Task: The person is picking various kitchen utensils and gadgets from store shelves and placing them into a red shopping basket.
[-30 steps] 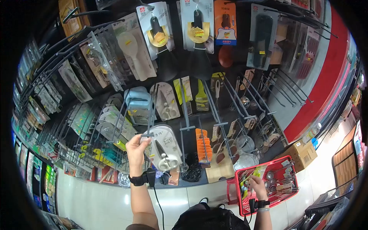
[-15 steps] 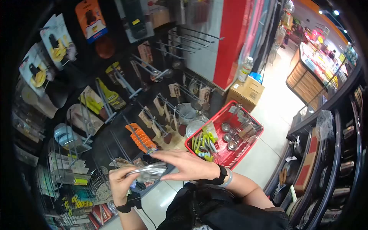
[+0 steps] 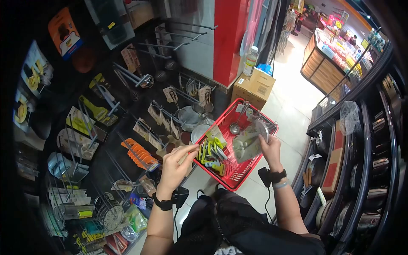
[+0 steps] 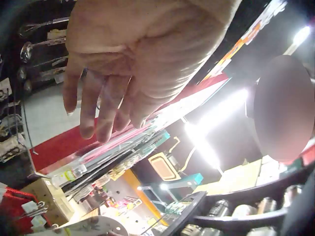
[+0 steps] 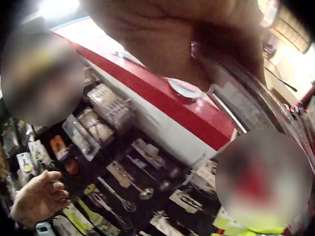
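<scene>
My right hand (image 3: 272, 151) grips the edge of a clear plastic pack of scissors (image 3: 248, 146), tilted over the red shopping basket (image 3: 245, 175). In the right wrist view, the curved clear edges of the packaging (image 5: 251, 88) run down from under the hand. My left hand (image 3: 176, 166) is raised beside the basket's left side, and the left wrist view shows its fingers (image 4: 88, 110) extended and holding nothing. Inside the basket lie several green-handled utensils (image 3: 212, 151) on the left and a metal ladle (image 3: 235, 127) at the far end.
Racks of hanging kitchen tools, including orange utensils (image 3: 138, 152) and metal hooks (image 3: 187, 36), fill the left. Behind the basket stands a cardboard box (image 3: 254, 88) topped by a bottle (image 3: 250, 61). Shelves of pans (image 3: 378, 187) line the right; tiled floor (image 3: 293, 123) runs between.
The scissors pack went from my left hand to my right, then over the basket. My left hand let go and stayed on the left. The head view turned right toward the basket.
</scene>
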### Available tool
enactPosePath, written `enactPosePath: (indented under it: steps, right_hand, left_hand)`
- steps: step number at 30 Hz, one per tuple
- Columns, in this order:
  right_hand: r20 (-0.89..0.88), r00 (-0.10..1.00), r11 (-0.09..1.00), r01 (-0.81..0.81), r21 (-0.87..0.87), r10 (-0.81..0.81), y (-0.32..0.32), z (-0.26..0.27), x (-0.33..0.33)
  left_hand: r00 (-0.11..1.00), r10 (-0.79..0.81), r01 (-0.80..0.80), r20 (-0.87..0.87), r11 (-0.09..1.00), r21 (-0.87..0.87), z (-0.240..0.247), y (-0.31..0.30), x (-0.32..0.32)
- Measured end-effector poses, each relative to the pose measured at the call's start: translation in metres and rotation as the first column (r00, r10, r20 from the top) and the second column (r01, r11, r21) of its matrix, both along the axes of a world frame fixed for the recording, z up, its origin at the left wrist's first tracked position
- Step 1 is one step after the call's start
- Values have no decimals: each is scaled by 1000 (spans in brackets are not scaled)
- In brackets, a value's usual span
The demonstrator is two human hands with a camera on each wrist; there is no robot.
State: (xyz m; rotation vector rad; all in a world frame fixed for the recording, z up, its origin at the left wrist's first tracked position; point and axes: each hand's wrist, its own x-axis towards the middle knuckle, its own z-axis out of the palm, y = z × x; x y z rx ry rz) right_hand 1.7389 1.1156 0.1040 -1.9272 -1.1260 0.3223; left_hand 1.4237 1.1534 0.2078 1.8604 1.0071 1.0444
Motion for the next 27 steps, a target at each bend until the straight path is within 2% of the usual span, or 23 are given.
enactPosePath:
  steps: [2,3,8,10,11,13,16,18,19,24,27]
  right_hand:
    - [-6,993,992,115,-60,-116,2,-37,11]
    - [-74,987,987,136,-91,-142,3,-58,16]
    - [4,986,976,165,-143,-166,10,-131,33]
    - [-150,960,969,219,-117,-235,15,-149,34]
    - [-145,953,941,224,-253,-265,16,-156,37]
    - [-117,956,925,223,-307,-269,18,-170,38]
    - [-83,962,898,207,-389,-258,16,-185,40]
    - [83,970,915,242,-321,-228,16,-189,45]
    - [88,961,922,276,-270,-261,17,-189,46]
    - [5,971,921,227,-318,-238,10,-182,56]
    - [-56,981,958,168,-232,-186,8,-183,57]
  left_hand:
    - [995,42,-46,-94,998,-44,-11,-2,-7]
    - [992,62,-69,-111,996,-63,-14,-3,-9]
    - [964,161,-183,-213,979,-87,-26,-10,-23]
    - [956,192,-216,-224,972,-89,-31,-12,-30]
    - [953,201,-226,-228,970,-90,-31,-13,-32]
    - [948,227,-255,-224,961,-106,-33,-15,-37]
    - [940,259,-291,-223,949,-124,-41,-18,-45]
    - [935,270,-307,-229,941,-141,-40,-20,-48]
    - [932,278,-319,-233,935,-157,-39,-21,-50]
    - [929,311,-347,-203,920,-180,-48,-24,-59]
    - [931,312,-347,-190,919,-188,-53,-26,-62]
